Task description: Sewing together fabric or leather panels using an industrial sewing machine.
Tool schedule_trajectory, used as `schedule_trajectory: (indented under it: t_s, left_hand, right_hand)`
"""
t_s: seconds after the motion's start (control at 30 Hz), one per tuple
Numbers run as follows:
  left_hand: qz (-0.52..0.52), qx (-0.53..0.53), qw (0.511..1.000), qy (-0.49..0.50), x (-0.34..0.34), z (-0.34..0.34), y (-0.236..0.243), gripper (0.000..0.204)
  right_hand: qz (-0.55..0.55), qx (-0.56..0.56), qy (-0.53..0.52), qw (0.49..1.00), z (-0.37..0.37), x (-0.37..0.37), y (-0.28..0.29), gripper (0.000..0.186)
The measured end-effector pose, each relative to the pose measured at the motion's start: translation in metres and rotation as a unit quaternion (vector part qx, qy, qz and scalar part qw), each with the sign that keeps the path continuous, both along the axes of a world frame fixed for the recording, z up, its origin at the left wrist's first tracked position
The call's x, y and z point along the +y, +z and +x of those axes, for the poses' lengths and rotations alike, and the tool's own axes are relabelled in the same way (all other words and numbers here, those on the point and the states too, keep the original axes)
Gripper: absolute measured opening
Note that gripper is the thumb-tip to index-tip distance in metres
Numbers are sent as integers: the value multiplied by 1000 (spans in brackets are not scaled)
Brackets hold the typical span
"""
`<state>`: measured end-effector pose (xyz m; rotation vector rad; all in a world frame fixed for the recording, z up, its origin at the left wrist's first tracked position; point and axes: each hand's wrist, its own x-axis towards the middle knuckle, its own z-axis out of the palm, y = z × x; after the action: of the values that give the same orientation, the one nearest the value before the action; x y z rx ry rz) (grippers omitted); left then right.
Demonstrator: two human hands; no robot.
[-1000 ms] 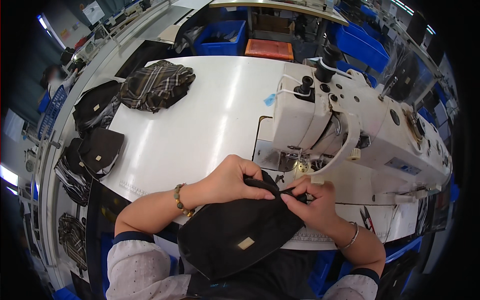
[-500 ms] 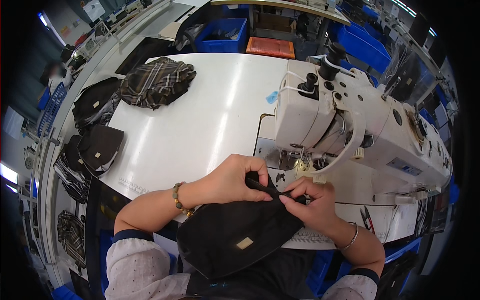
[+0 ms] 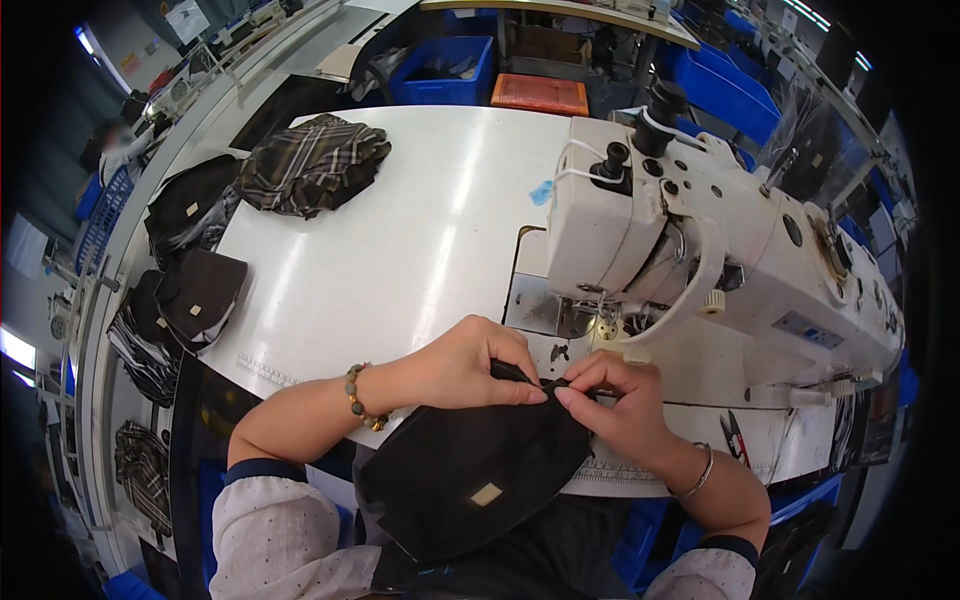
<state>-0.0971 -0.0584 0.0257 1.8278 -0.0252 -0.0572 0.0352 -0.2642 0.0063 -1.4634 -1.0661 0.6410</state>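
Observation:
A black fabric pouch [image 3: 450, 470] with a small cream label hangs at the table's front edge, over my lap. My left hand [image 3: 475, 365] pinches its upper edge between thumb and fingers. Right beside it, my right hand [image 3: 618, 398] pinches the same edge, so the thumb tips nearly meet. The fold between the fingertips is partly hidden. Just beyond my hands stands a white sewing machine [image 3: 650, 250], its needle area and presser foot close to my right fingers.
Red-handled thread snips [image 3: 735, 438] lie right of my right wrist. Crumpled plaid fabric [image 3: 315, 165] sits at the table's far left. More dark pouches [image 3: 202, 297] are piled along the left edge. Blue bins [image 3: 443, 70] and an orange-red crate [image 3: 540, 95] stand beyond the table.
Both hands keep their pinch on the pouch edge and have shifted slightly. The right hand moved a little left, and the pouch's right side has drawn in with it.

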Motion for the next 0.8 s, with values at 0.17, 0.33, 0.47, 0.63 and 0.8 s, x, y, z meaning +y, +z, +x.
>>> schedule_trajectory:
  t_s: [0.17, 0.33, 0.47, 0.63, 0.8]
  left_hand:
    - [1, 9, 1000, 2, 0, -1, 2, 9]
    - [-14, 11, 1000, -3, 0, -1, 4, 10]
    - [-16, 12, 1000, -7, 0, -1, 4, 10]
    - [47, 1, 999, -4, -1, -3, 7, 15]
    - [11, 9, 998, 60, -15, -6, 12, 23]
  right_hand:
    - [-16, 52, 6, 998, -1, 0, 0, 8]
    - [-12, 65, 18, 998, -1, -1, -1, 9]
    - [-7, 72, 16, 997, -2, 0, -2, 9]
    - [-6, 65, 14, 998, -2, 0, 0, 10]
    - [9, 40, 25, 999, -4, 3, 1, 10]
